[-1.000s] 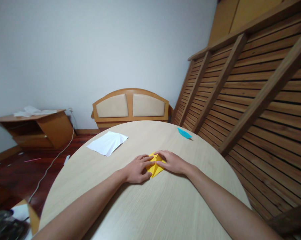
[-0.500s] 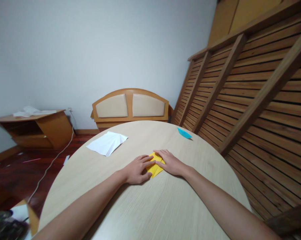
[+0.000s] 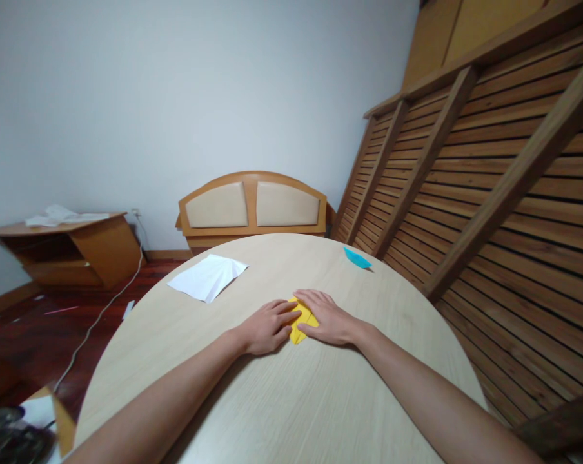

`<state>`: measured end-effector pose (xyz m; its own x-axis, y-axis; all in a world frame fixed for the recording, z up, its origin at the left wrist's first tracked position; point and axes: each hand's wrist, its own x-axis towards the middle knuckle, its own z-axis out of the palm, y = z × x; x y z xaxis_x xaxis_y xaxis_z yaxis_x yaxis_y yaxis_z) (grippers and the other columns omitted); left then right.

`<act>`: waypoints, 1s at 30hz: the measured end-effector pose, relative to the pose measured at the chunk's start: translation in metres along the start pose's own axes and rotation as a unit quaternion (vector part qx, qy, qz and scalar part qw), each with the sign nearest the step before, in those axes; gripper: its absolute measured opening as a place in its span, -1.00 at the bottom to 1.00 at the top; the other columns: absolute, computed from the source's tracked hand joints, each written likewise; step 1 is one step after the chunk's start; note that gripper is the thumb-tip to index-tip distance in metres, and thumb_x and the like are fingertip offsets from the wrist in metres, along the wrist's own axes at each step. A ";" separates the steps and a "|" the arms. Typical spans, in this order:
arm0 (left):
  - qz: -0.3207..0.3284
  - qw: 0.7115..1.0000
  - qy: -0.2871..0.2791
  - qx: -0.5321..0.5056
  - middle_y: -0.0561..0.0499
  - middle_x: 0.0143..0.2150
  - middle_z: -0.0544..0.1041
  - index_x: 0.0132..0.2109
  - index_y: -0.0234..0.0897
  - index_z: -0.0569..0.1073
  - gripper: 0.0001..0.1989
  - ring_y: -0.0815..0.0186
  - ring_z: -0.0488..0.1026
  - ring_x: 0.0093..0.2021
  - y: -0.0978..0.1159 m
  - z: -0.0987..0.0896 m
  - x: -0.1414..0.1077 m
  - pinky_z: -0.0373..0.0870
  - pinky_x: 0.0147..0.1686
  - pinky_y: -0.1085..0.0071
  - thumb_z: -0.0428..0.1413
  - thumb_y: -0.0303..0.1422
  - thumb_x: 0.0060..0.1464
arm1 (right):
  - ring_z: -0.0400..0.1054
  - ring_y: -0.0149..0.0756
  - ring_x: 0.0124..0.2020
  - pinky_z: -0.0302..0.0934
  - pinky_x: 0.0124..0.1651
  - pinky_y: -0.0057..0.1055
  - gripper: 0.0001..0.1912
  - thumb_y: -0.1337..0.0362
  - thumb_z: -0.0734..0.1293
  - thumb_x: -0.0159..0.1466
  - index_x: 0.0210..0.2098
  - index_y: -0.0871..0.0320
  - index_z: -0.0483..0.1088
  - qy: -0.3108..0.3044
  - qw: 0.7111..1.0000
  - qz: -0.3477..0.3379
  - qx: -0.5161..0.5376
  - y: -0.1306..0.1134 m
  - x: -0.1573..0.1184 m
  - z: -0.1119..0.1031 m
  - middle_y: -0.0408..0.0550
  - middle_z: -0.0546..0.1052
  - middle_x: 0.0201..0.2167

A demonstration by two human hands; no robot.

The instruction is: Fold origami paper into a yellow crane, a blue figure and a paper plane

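Observation:
A folded piece of yellow paper point(image 3: 301, 318) lies flat near the middle of the round table, partly covered by both hands. My left hand point(image 3: 268, 327) rests over its left side with fingers stretched out across the paper. From the right, my right hand point(image 3: 331, 317) lies on the paper's right part, its fingers extended toward the far corner and its thumb on the near part. Creases show on the yellow surface between the hands. Neither hand is closed around the paper.
On the pale round table point(image 3: 291, 406), a creased white sheet point(image 3: 208, 277) lies at left and a small blue folded paper point(image 3: 357, 258) at far right. A headboard point(image 3: 253, 203) stands behind. Wooden slats point(image 3: 494, 180) lean along the right; a low cabinet point(image 3: 93, 251) stands left.
My right thumb has shifted toward me along the yellow paper, and my right fingers have moved slightly left. My left thumb has drawn in closer to its fingers.

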<state>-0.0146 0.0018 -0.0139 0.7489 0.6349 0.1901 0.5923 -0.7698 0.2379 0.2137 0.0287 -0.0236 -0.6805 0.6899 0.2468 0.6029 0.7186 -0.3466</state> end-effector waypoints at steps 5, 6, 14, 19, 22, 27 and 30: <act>0.006 1.000 0.001 -0.004 -0.07 0.31 0.29 0.26 -0.16 0.30 -0.56 0.16 0.18 0.31 0.003 -0.002 0.001 0.14 0.35 0.10 -0.13 -0.27 0.29 | -0.18 0.04 0.42 -0.24 0.39 0.03 -0.10 -0.17 0.29 0.23 0.41 0.11 -0.02 -0.033 0.999 0.002 0.018 -0.007 -0.001 0.004 0.14 0.00 0.42; 0.006 1.000 0.001 -0.004 -0.08 0.31 0.30 0.26 -0.16 0.30 -0.56 0.16 0.18 0.31 0.003 -0.001 0.001 0.13 0.35 0.10 -0.13 -0.27 0.29 | -0.18 0.05 0.42 -0.25 0.39 0.03 -0.09 -0.18 0.30 0.22 0.41 0.10 -0.02 -0.034 0.999 0.001 0.022 -0.008 -0.001 0.004 0.13 0.00 0.42; -0.009 1.000 0.001 0.009 -0.11 0.34 0.25 0.31 -0.18 0.25 -0.52 0.13 0.18 0.33 -0.002 0.003 -0.001 0.15 0.34 0.06 -0.16 -0.27 0.30 | -0.07 -0.02 0.39 -0.17 0.37 -0.04 -0.20 -0.01 0.30 0.27 0.38 0.16 0.02 0.000 0.998 0.065 0.002 0.008 0.003 -0.002 0.14 0.12 0.37; -0.018 1.000 -0.011 0.015 -0.11 0.36 0.23 0.33 -0.20 0.22 -0.50 0.11 0.16 0.34 -0.003 0.003 -0.002 0.13 0.35 0.07 -0.16 -0.27 0.29 | 0.04 -0.04 0.33 -0.12 0.33 -0.03 -0.31 0.04 0.26 0.31 0.34 0.15 0.08 0.051 0.991 0.122 -0.017 0.024 0.006 0.005 0.12 0.22 0.32; -0.016 1.000 -0.007 0.009 -0.10 0.37 0.21 0.33 -0.18 0.22 -0.50 0.12 0.14 0.35 -0.003 0.004 -0.003 0.13 0.35 0.06 -0.17 -0.26 0.30 | 0.11 -0.03 0.28 -0.08 0.29 -0.01 -0.40 0.07 0.26 0.31 0.29 0.11 0.17 0.075 0.986 0.147 -0.026 0.025 0.008 0.008 0.10 0.29 0.26; -0.015 1.000 0.001 0.016 -0.12 0.34 0.26 0.30 -0.21 0.26 -0.51 0.12 0.18 0.32 0.000 0.003 -0.001 0.15 0.34 0.08 -0.17 -0.25 0.30 | 0.24 -0.09 0.12 0.06 0.18 -0.10 -0.73 0.22 0.29 0.30 -0.01 0.11 0.43 0.115 0.984 0.128 -0.045 0.014 0.012 0.004 0.05 0.45 0.05; -0.020 0.999 0.007 0.025 -0.11 0.32 0.28 0.30 -0.19 0.27 -0.52 0.13 0.20 0.30 0.001 0.004 -0.001 0.16 0.33 0.08 -0.15 -0.23 0.29 | 0.32 -0.16 -0.04 0.12 0.07 -0.17 -0.86 0.30 0.31 0.28 -0.17 0.13 0.47 0.113 0.989 0.085 -0.044 0.007 0.013 0.000 0.00 0.51 -0.15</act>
<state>-0.0139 0.0005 -0.0174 0.7203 0.6655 0.1955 0.6360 -0.7462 0.1969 0.2092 0.0432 -0.0226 -0.4613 0.7961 0.3918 0.7412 0.5885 -0.3231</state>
